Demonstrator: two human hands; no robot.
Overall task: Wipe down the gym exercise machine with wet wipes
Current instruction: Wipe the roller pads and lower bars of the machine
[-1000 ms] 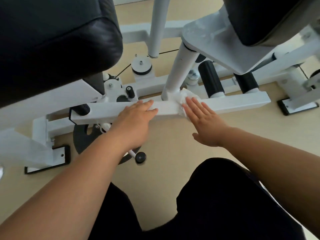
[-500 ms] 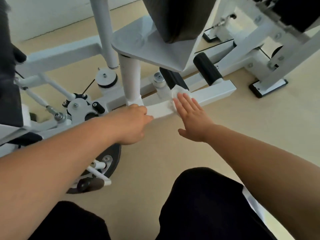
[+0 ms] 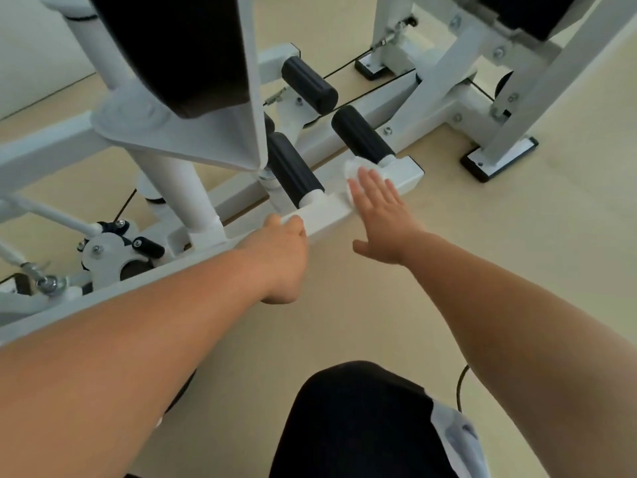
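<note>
Pressing the wet wipe near the right end of the white beam, the right hand lies flat, fingers spread; the left hand curls round the beam's near edge. Likely fault: the bunched wipe slides off that end or snags the black roller.

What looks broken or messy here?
Nothing stands out. The right hand presses a wipe on the white bar, the left hand holds that bar, and no spill or damage shows.
</note>
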